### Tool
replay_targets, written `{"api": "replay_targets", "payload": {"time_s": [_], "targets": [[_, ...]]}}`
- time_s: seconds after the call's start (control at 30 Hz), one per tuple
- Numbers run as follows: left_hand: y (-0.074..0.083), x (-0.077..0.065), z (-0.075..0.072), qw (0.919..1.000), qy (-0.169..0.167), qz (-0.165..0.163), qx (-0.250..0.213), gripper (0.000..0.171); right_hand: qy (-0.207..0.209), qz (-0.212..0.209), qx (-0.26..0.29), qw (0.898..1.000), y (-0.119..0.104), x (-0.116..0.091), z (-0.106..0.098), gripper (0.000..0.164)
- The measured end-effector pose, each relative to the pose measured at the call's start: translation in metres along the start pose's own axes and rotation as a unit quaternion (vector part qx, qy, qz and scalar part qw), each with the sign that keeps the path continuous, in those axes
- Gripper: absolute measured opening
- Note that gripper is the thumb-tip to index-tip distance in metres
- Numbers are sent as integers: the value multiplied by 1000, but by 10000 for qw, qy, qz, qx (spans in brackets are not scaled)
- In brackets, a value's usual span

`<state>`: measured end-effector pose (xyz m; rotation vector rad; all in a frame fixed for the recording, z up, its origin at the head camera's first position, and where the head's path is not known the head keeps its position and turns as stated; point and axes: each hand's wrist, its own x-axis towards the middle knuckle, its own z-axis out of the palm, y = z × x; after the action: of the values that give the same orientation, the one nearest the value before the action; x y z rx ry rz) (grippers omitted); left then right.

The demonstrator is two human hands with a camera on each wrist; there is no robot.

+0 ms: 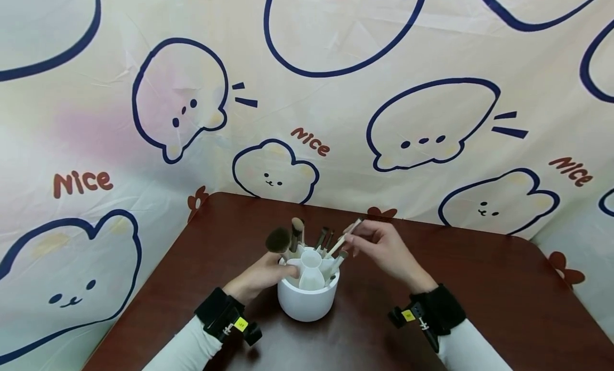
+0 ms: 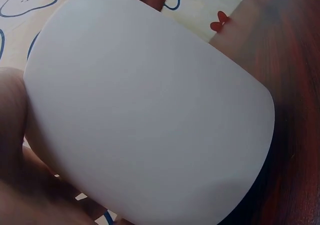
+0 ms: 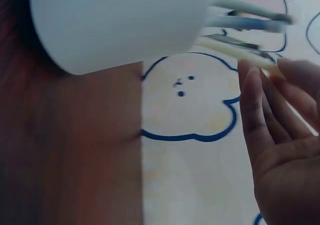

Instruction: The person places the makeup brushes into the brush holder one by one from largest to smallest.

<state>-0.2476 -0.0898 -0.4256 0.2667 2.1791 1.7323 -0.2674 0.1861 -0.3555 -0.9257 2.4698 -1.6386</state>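
Observation:
A white round brush holder [image 1: 307,306] with several compartments stands on the table, makeup brushes leaning in it. My left hand [image 1: 256,279] grips its left side, thumb over the rim. In the left wrist view the holder's smooth wall [image 2: 150,105] hides much of that hand. My right hand [image 1: 386,251] pinches a pale-handled makeup brush [image 1: 339,244] near its upper end, at the holder's right side. From the right wrist, the fingertips of the right hand [image 3: 280,150] are seen on this brush, whose lower end is hidden in the holder. A large fluffy brush [image 1: 278,240] stands beside the left hand.
The dark brown table [image 1: 230,222] has rounded far corners. A cloth [image 1: 336,104] printed with cartoon outlines hangs behind and beside it. Several slim brushes [image 1: 322,238] stand close to the pinched one, and a dark-and-tan brush [image 1: 297,227] rises at the back.

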Motion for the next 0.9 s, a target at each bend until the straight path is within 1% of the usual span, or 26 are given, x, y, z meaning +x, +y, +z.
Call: {"api": "replay_targets", "payload": {"time_s": [0.2,0.33,0.4,0.5,0.6,0.67,0.73,0.8,0.9], "targets": [[0,-2,2,9999,12,67,-81,48,-563,200,2,9982,41,5,12,18],[0,-1,1,9999,-2,94,-126,48,-788,137,57,9968,52,8,16,15],[0,-1,0,9999,-23,61,-149,55,-854,69,55,9963,54,9,18,13],[0,-1,-2,9998,-73,42,-167,67,-911,79,-41,9958,51,9,20,9],[-2,0,-3,9997,-125,32,-193,77,-956,105,-130,9953,51,8,19,9],[-2,1,-2,9995,-180,70,-237,78,-961,116,-182,9951,53,6,15,11],[-3,1,-2,9991,-242,112,-326,78,-949,137,-173,9952,50,4,10,15],[-3,2,-3,9984,-341,180,-412,75,-873,160,-199,9959,45,1,4,17],[-4,2,-8,9967,-535,337,-515,65,-629,248,-454,9967,37,-4,-5,18]]}}
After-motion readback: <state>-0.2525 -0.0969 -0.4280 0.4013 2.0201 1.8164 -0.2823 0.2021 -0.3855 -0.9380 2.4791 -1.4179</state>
